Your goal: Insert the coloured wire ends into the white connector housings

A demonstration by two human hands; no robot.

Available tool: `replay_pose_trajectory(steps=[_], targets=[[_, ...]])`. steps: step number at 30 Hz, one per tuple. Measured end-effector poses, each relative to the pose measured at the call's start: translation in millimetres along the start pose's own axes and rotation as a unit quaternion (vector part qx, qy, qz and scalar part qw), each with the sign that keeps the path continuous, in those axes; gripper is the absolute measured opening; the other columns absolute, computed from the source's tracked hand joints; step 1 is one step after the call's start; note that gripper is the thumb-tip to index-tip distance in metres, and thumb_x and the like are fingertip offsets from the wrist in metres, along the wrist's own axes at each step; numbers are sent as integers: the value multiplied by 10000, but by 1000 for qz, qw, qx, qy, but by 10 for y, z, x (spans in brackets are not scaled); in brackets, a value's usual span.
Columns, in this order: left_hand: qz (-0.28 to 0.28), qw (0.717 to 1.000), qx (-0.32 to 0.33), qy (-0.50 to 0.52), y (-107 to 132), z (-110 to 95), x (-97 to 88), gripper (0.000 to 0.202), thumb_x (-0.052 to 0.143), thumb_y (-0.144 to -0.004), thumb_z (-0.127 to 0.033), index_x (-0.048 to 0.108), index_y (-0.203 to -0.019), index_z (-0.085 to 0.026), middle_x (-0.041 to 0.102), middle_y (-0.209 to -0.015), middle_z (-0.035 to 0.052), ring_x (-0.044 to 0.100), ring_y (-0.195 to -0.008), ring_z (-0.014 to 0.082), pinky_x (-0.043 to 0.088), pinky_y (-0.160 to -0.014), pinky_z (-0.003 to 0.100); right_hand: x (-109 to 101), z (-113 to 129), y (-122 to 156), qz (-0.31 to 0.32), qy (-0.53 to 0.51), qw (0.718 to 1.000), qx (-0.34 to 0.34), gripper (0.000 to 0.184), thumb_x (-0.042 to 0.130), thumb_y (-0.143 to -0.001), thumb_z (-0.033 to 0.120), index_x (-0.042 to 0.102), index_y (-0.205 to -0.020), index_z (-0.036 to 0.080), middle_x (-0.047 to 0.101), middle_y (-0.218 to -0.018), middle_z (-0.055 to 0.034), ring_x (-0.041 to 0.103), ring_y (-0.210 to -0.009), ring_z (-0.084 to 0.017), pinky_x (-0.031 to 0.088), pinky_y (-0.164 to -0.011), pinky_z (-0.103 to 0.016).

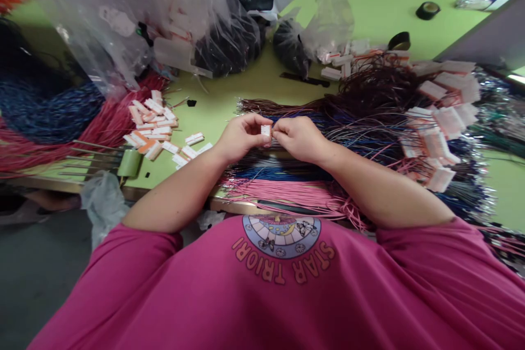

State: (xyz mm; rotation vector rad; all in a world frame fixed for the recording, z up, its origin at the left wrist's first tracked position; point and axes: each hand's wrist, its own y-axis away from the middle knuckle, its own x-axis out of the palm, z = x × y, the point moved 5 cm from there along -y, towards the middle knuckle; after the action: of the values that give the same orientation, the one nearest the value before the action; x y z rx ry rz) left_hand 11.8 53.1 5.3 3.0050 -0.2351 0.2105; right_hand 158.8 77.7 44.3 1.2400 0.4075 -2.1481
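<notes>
My left hand point(246, 136) pinches a small white connector housing point(266, 130) between thumb and fingers. Close against its right side is my right hand point(298, 138), fingers pressed together; whatever they grip is too small to make out. Under and behind both hands lie bundles of wires: brown wires point(283, 106) at the back, blue wires point(283, 173) nearer me, and pink wires point(279, 192) along the table's front edge. A pile of loose white and orange connector housings point(153, 120) lies left of my left hand, with a few more point(188, 152) beside my forearm.
Wired connectors point(437, 126) are heaped at the right. Plastic bags with dark contents point(229, 38) stand at the back. A green cylinder with metal rods point(130, 163) sits at the front left edge. Black tape rolls point(427, 10) lie back right. Red and blue wires point(49, 109) cover the far left.
</notes>
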Motion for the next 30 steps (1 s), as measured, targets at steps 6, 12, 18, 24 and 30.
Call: replay_pose_trajectory(steps=[6,12,18,24,30], targets=[[-18,1000,12,-17,-68,-62,-113,402,896,-631,-203,678,-968,-195,682,-744,-19,657,-634,122,581,-650,290,-217,34,4,36,164,984,-56,347,445,-1057,255,770,-1094,142,776,-1063,-121,640,-896,-214,385,-780,-320],[-94,996,7,11,-104,-95,-209,337,755,-695,-65,665,-996,-188,656,-808,-16,621,-675,99,578,-643,255,-39,152,330,95,254,958,-95,337,460,-1040,230,786,-1075,152,759,-1113,-157,669,-991,-255,425,-789,-351],[-107,994,-9,20,-79,-119,-167,326,726,-698,-9,662,-973,-173,650,-810,-15,617,-701,105,593,-671,272,308,74,405,162,215,960,-80,323,467,-1008,199,782,-1054,141,771,-1088,-135,691,-971,-236,397,-749,-331],[-77,997,-14,17,-77,-124,-174,338,738,-707,-36,659,-1003,-179,660,-839,-10,617,-710,101,583,-670,256,59,84,428,162,52,983,-76,143,577,-857,131,713,-888,161,739,-924,-62,612,-819,-178,409,-741,-293],[-1,998,-23,52,-54,-61,-101,452,836,-637,-119,653,-1047,-164,647,-804,-26,617,-679,95,560,-631,237,97,371,445,188,-125,966,-129,302,649,-868,175,706,-1164,154,704,-841,5,572,-725,-133,404,-701,-259]])
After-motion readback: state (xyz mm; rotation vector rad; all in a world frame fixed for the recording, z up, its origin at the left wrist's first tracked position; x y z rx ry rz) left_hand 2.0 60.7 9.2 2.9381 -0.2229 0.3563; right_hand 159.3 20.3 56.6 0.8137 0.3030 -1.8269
